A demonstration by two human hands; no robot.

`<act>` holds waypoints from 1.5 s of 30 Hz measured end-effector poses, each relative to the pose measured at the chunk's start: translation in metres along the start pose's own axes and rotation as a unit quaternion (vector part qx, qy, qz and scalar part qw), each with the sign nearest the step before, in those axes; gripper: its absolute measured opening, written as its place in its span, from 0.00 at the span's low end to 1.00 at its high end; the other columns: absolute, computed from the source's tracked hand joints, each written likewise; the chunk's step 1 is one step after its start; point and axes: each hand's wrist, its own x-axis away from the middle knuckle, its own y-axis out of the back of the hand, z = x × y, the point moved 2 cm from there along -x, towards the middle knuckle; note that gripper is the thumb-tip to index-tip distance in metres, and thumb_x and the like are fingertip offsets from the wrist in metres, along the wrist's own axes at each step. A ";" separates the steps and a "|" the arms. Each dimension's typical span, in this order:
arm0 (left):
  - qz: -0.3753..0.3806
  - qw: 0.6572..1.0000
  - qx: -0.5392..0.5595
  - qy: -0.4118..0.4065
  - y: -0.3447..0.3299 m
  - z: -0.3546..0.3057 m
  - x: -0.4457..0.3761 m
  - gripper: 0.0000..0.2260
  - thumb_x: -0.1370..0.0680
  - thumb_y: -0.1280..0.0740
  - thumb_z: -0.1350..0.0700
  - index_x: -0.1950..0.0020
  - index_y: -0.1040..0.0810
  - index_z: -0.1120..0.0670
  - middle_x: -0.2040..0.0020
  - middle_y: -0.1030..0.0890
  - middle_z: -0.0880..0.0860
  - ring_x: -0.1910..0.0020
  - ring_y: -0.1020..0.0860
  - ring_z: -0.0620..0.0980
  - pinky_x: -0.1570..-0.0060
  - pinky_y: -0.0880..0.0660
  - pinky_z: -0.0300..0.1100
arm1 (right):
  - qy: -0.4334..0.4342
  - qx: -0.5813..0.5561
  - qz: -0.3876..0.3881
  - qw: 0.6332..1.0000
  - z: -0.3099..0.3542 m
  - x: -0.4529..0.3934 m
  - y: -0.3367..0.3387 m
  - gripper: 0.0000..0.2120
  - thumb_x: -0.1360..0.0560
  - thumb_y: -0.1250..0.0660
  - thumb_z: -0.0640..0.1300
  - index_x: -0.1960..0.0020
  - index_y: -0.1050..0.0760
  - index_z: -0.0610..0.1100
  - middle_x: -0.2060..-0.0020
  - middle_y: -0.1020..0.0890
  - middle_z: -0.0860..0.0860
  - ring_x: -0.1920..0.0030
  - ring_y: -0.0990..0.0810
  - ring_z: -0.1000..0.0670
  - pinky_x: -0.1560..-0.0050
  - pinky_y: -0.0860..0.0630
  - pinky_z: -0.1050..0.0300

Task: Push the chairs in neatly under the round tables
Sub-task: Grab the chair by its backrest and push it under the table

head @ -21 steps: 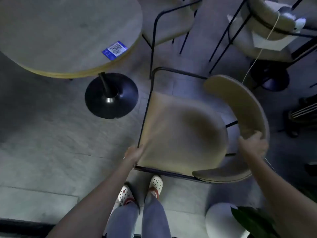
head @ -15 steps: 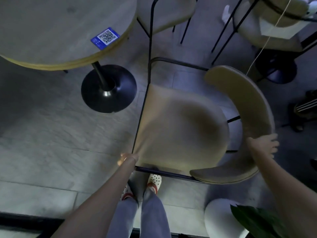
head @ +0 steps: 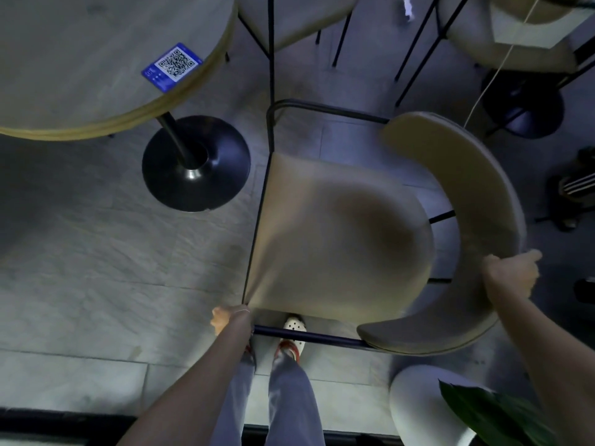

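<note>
I have the chair by two points: my left hand clamped on the near-left seat corner, my right hand closed over the backrest rim. It stands right of the table, seat clear of the top. I'd swing the front toward the pedestal base, then push evenly, legs low. Another chair sits far behind, a planter near right; both crowd the turn.
</note>
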 end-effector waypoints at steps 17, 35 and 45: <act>-0.047 0.994 -0.087 -0.035 0.080 -0.078 0.014 0.15 0.24 0.36 0.68 0.37 0.26 0.70 0.38 0.22 0.66 0.38 0.22 0.62 0.40 0.26 0.50 | 0.004 -0.005 -0.015 1.000 0.048 0.051 -0.037 0.24 0.25 0.34 0.38 0.31 0.38 0.40 0.35 0.27 0.37 0.36 0.26 0.36 0.41 0.26 0.40; -0.015 0.992 -0.110 -0.065 0.137 -0.132 -0.032 0.14 0.26 0.33 0.71 0.41 0.24 0.71 0.45 0.18 0.67 0.48 0.18 0.63 0.54 0.21 0.52 | -0.018 -0.008 -0.020 1.000 0.082 0.100 -0.078 0.26 0.24 0.34 0.37 0.30 0.39 0.41 0.32 0.30 0.38 0.33 0.30 0.36 0.38 0.27 0.38; -0.036 0.967 -0.222 -0.120 0.128 -0.142 -0.005 0.22 0.23 0.37 0.53 0.31 0.30 0.60 0.32 0.28 0.62 0.34 0.30 0.63 0.34 0.30 0.55 | -0.026 0.097 0.042 0.994 0.108 0.124 -0.080 0.45 0.25 0.32 0.41 0.22 0.60 0.42 0.23 0.51 0.35 0.24 0.49 0.34 0.27 0.47 0.34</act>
